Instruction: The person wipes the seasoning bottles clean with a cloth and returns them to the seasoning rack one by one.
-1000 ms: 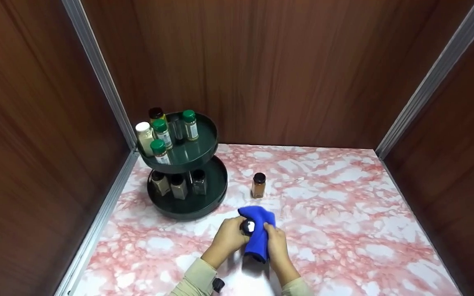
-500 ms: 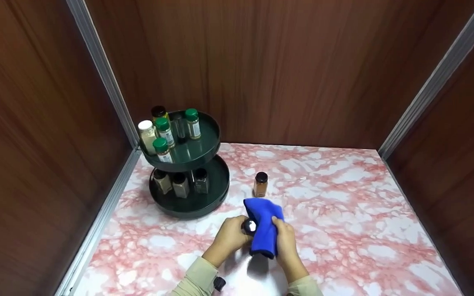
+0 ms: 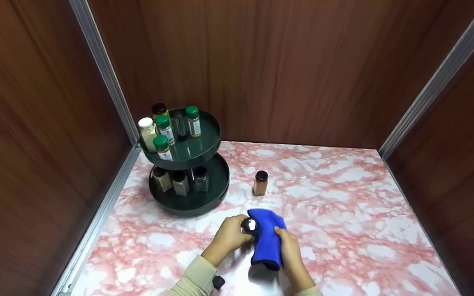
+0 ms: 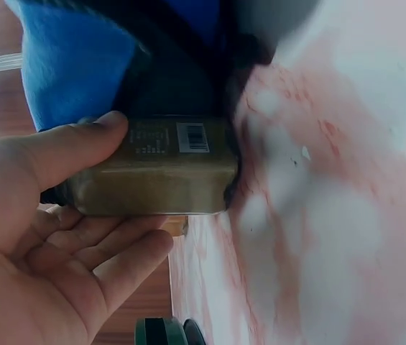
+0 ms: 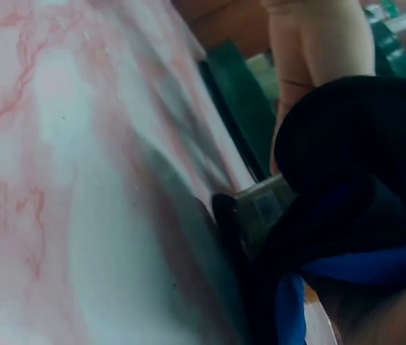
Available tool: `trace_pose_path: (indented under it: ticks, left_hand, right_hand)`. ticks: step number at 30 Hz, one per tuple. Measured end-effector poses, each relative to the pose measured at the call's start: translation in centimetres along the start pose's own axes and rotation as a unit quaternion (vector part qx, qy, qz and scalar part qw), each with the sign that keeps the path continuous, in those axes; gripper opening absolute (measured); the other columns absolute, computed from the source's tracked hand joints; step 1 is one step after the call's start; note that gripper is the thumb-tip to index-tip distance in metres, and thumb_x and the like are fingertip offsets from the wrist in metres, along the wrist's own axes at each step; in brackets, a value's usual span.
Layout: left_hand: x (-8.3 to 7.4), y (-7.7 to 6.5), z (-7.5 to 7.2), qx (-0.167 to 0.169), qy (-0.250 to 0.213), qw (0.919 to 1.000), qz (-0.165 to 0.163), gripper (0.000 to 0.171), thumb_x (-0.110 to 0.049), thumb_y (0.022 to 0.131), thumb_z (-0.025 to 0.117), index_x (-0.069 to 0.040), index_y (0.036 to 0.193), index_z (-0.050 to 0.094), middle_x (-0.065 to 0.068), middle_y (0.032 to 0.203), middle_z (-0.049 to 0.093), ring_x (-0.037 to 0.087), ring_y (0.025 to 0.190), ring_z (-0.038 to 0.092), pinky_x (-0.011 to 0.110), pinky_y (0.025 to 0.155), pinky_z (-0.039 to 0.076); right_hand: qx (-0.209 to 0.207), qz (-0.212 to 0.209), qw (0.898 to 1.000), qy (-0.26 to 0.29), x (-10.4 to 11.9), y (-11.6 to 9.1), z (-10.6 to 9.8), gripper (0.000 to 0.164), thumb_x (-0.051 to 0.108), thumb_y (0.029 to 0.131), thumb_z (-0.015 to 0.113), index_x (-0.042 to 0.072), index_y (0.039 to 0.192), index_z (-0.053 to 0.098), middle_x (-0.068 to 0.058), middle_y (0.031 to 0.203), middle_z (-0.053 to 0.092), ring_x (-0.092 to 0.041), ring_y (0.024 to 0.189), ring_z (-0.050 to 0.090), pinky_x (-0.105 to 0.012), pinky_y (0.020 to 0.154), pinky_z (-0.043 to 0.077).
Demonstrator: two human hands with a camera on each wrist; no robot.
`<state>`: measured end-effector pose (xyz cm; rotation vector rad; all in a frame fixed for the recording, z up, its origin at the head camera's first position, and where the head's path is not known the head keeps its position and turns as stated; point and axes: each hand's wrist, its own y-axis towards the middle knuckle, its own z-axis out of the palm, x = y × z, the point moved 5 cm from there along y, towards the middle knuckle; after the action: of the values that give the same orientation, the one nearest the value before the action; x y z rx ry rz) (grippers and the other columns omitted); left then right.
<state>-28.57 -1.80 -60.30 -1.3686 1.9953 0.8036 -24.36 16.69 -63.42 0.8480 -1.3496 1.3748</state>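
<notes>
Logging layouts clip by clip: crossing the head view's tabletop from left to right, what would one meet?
Dark green round two-tier rack, the person's left hand, the black-capped rectangular bottle in its grip, the blue cloth with black edging, the person's right hand.

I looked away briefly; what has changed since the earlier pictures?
The right hand and the blue, black-edged cloth shifted rightward; the cloth first went forward, then came back nearer. Nothing was taken hold of or let go. The left hand still holds the boxy, brownish bottle; the orange-brown, dark-capped bottle and the round, dark green two-tier stand stayed put.
</notes>
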Motion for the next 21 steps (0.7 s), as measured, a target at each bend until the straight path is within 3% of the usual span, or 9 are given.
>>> trace_pose_path:
  ticks: [4,8,12,16,21]
  left_hand:
    - [-0.1,0.2,0.0,0.024,-0.023,0.9994,0.01,0.044,-0.002,0.07,0.086,-0.004,0.111,0.07,0.011,0.106,0.075,0.025,0.101,0.069,0.038,0.092,0.054]
    - [0.1,0.1,0.5,0.032,-0.026,0.9991,-0.005,0.057,-0.003,0.071,0.085,-0.003,0.124,0.065,0.013,0.12,0.071,0.027,0.114,0.065,0.042,0.102,0.05]
    - [0.1,-0.5,0.9,-0.024,0.007,0.9991,-0.033,0.072,-0.025,0.073,0.089,0.0,0.133,0.057,0.016,0.128,0.062,0.031,0.122,0.058,0.045,0.105,0.048]
    - [-0.2,-1.0,1.3,-0.1,0.048,0.9914,-0.069,0.079,-0.049,0.071,0.089,-0.001,0.123,0.056,0.013,0.117,0.055,0.031,0.113,0.055,0.045,0.099,0.049]
    - [-0.5,-1.1,1.6,-0.132,0.058,0.9856,-0.088,0.062,-0.044,0.07,0.09,-0.007,0.104,0.054,0.006,0.099,0.052,0.027,0.096,0.057,0.043,0.089,0.051]
  right_hand:
    - [-0.002,-0.006,1.0,0.026,0.6,-0.1,-0.5,0.043,0.032,0.104,0.05,-0.008,0.12,0.059,-0.005,0.087,0.073,-0.019,0.077,0.07,-0.031,0.076,0.058]
    - [0.002,-0.017,0.998,0.057,1.0,0.0,-0.7,0.041,0.029,0.105,0.049,-0.008,0.12,0.059,-0.006,0.088,0.073,-0.019,0.078,0.07,-0.033,0.077,0.058]
    - [-0.001,-0.029,0.997,0.072,1.3,0.0,-1.0,0.043,0.027,0.106,0.048,-0.011,0.123,0.058,-0.008,0.091,0.073,-0.021,0.08,0.071,-0.034,0.077,0.059]
    - [-0.015,-0.04,0.997,0.066,1.7,0.1,-1.3,0.045,0.027,0.106,0.047,-0.013,0.124,0.058,-0.008,0.091,0.074,-0.02,0.08,0.071,-0.032,0.076,0.059]
    - [-0.017,-0.039,0.997,0.071,1.7,0.3,-1.3,0.041,0.025,0.106,0.047,-0.011,0.121,0.061,-0.006,0.09,0.074,-0.018,0.08,0.071,-0.032,0.076,0.058]
